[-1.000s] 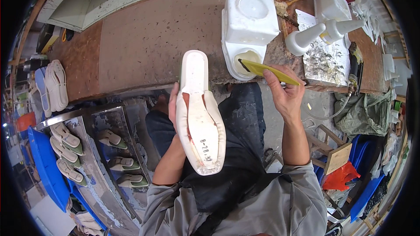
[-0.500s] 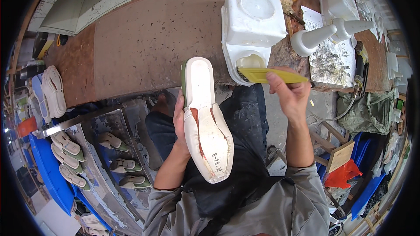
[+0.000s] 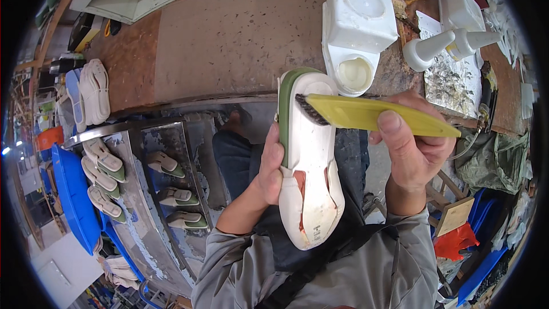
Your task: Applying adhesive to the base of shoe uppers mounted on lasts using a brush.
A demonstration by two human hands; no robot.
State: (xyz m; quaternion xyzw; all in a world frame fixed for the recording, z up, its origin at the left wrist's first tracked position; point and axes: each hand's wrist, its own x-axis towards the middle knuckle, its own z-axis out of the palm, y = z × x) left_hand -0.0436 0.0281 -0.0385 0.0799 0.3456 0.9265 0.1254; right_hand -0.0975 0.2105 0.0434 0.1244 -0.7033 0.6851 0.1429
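Observation:
A cream shoe upper on its last (image 3: 311, 149), with a green band along the heel side, lies bottom up in front of me. My left hand (image 3: 271, 166) is closed around its left side. In my right hand (image 3: 414, 143) is a yellow glue brush (image 3: 372, 115), pinched between thumb and fingers. Its dark bristles touch the pale underside near the heel end. Just beyond stands a white glue dispenser (image 3: 361, 17), whose round cup (image 3: 354, 74) holds a pale, creamy substance.
Several similar cream and green shoes (image 3: 103, 163) sit on a metal rack (image 3: 143, 194) at left. Bundled soles (image 3: 94, 91) lie at the bench's left end. White nozzle bottles (image 3: 429, 48) and a stained sheet (image 3: 452, 74) occupy the bench (image 3: 229, 51) at right.
The brush has left the dispenser cup and now rests with its bristles on the shoe's underside. The shoe is closer to the view and further right; the whole view has shifted.

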